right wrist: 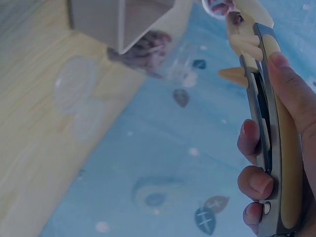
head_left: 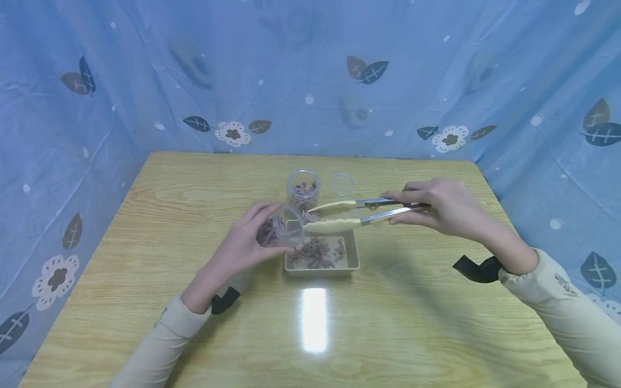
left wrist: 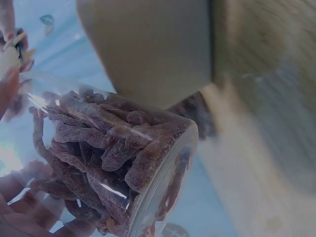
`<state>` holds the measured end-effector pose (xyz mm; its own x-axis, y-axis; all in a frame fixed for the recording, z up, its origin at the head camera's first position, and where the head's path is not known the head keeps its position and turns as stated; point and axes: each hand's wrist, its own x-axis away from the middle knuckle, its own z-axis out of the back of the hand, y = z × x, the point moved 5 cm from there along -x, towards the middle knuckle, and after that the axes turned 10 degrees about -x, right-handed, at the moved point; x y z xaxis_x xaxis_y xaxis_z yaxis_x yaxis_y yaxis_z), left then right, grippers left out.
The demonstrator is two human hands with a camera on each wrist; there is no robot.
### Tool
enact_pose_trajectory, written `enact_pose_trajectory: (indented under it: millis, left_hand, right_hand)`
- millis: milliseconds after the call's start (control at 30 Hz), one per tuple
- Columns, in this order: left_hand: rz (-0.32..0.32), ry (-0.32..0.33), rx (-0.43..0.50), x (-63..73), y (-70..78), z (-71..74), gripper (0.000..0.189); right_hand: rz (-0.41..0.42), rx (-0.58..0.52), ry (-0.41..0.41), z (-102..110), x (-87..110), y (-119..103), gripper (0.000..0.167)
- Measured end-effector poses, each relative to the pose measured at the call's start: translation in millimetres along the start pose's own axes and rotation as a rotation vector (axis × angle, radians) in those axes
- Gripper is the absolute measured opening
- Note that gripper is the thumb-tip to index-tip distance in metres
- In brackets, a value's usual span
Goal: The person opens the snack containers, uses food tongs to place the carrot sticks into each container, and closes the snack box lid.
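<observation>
My left hand (head_left: 237, 240) grips a clear plastic jar (left wrist: 113, 153) on its side, with the mouth turned right. Wrinkled reddish-brown dried strips (left wrist: 79, 136) fill much of it. From the other side my right hand (head_left: 448, 207) holds metal tongs (head_left: 388, 214) with cream-coloured tips. Those tips reach to the jar's mouth, and some brown strips (head_left: 309, 216) show between them. Below, a shallow beige tray (head_left: 322, 272) contains scattered pieces of the same stuff. The jar and left hand overlap the tray's left back corner in the head view.
Behind the tray stands a second clear jar (head_left: 303, 191), partly filled with brown strips. To its right lies a round clear lid (head_left: 342, 184); the right wrist view shows two overlapping lids (right wrist: 76, 81). A blue patterned curtain (head_left: 310, 81) surrounds the wooden table (head_left: 194, 183).
</observation>
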<state>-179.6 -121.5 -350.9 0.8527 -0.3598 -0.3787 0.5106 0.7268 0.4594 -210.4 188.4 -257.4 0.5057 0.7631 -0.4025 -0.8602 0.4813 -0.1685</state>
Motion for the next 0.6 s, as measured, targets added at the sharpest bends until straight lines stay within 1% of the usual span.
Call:
enact_pose_trajectory:
  millis: [200,367,433,600]
  left_hand:
    - [-0.025,0.003,0.042,-3.6,11.8,1.0,0.091]
    - [-0.061,0.023,0.083,-4.9,20.4,1.9,0.094]
    - [-0.046,0.018,0.097,-5.1,22.1,3.1,0.094]
    - [0.027,-0.001,0.12,-4.3,19.2,6.0,0.093]
  right_hand:
    - [0.044,0.005,-0.013,-4,-14.8,-9,0.042]
    - [0.086,0.008,0.009,-7,-20.8,-16,0.041]
    - [0.091,0.017,0.022,-7,-22.1,-18,0.043]
    - [0.091,0.02,0.049,-2,-24.1,-24,0.047]
